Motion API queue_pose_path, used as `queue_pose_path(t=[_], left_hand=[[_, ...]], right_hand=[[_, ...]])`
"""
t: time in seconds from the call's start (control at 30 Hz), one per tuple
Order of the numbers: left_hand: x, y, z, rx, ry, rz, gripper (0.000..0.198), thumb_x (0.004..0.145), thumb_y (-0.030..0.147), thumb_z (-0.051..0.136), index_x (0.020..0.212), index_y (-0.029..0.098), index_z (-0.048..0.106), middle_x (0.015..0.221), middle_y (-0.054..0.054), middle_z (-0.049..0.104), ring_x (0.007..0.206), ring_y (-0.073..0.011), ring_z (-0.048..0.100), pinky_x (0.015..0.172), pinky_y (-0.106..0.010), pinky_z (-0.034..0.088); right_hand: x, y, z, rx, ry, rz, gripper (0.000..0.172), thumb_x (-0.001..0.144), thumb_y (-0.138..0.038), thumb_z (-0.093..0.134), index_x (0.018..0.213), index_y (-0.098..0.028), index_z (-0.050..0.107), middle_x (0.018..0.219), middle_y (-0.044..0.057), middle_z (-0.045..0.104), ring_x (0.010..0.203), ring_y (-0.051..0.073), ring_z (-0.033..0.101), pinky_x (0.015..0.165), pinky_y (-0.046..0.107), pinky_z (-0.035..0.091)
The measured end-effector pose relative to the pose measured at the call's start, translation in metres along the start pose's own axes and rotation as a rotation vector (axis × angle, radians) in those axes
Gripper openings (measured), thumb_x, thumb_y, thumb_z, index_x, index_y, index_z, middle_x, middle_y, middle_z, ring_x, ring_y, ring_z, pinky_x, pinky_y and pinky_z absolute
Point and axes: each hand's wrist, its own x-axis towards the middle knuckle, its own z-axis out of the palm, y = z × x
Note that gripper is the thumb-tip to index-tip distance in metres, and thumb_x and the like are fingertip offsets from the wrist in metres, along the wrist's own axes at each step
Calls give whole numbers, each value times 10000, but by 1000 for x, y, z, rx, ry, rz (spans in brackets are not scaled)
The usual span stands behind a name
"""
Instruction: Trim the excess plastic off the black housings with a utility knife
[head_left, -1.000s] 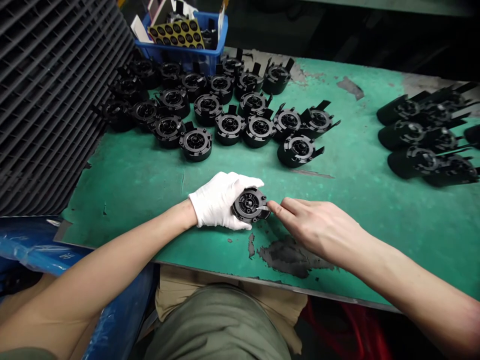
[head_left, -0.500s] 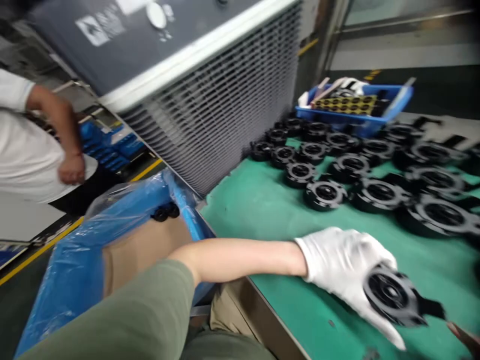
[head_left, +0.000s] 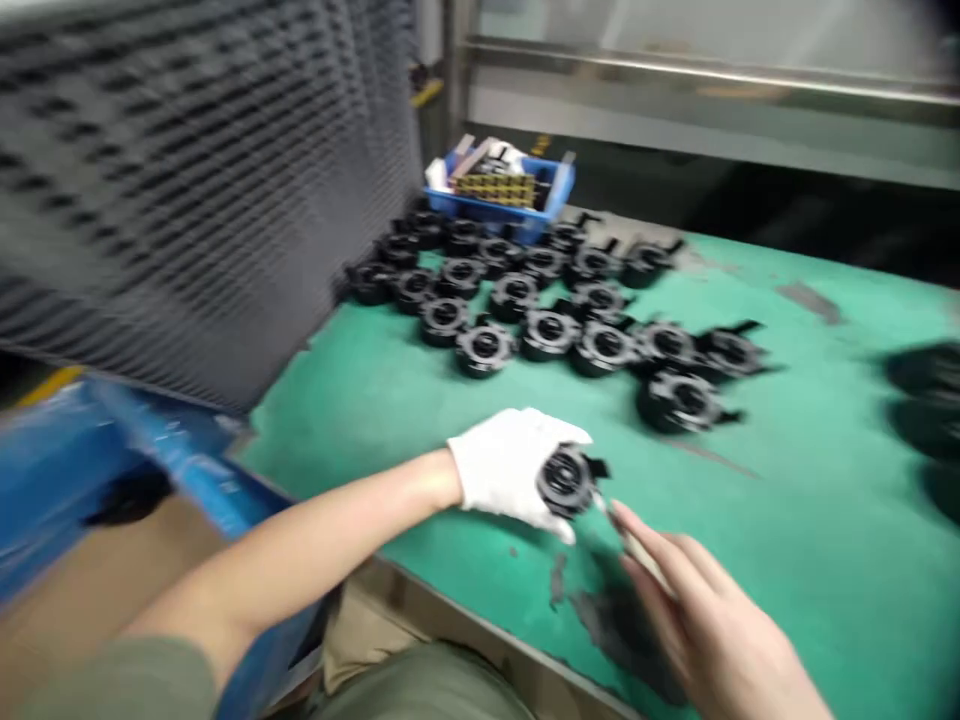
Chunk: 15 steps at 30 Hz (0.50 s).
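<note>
Clearly, the gloved left hand [head_left: 504,468] clasps one round black part [head_left: 564,480]; the bare right hand [head_left: 709,610] pinches a slim tool [head_left: 646,562] beside it.

Gloved left hand [head_left: 510,468] cupped, forearm [head_left: 322,550] extended; bare right hand [head_left: 709,610], fingers [head_left: 651,540] pinched

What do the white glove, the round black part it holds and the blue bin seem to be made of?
White glove: probably fabric, matte; it fits closely, without shine.
Round black part: likely moulded plastic, satin; its top shows greyish sheen; blur leaves metal possible.
Blue bin: probably plastic, smooth, evenly coloured.
</note>
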Motion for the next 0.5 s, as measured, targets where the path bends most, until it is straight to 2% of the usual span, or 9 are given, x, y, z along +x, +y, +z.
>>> queue_pose_path(t=[0.1,0.2,0.3,0.5], left_hand=[[-2,-13,10,-6,44,25,1051,648,705,991,1470,154,635,1429,-202,747,1342,-426,723,1202,-575,561],[-8,-15,15,-6,75,36,1065,640,762,976,1446,167,614,1440,-210,729,1350,-419,710,1190,-582,563],[-11,-13,16,4,99,45,1064,643,792,962,1428,170,603,1418,-214,734,1341,-411,713,1187,-577,562],[-7,-8,13,25,116,58,1018,615,880,925,1315,183,681,1320,-191,776,1233,-419,763,1103,-566,612]], right_hand=[[-13,-17,-16,-11,-34,145,445,1141,-238,520,1585,-254,531,1080,79,762,831,201,780,696,292,622],[-7,-22,-15,-20,-33,155,340,1140,-216,522,1479,-229,555,1098,73,784,873,194,793,720,288,625],[-3,-23,-15,-62,-64,130,268,1148,-212,512,1408,-230,574,1041,51,770,800,177,773,665,276,591],[-1,-28,-11,-158,-94,91,421,1100,-105,516,1511,-192,540,969,26,705,749,179,703,631,295,523]])
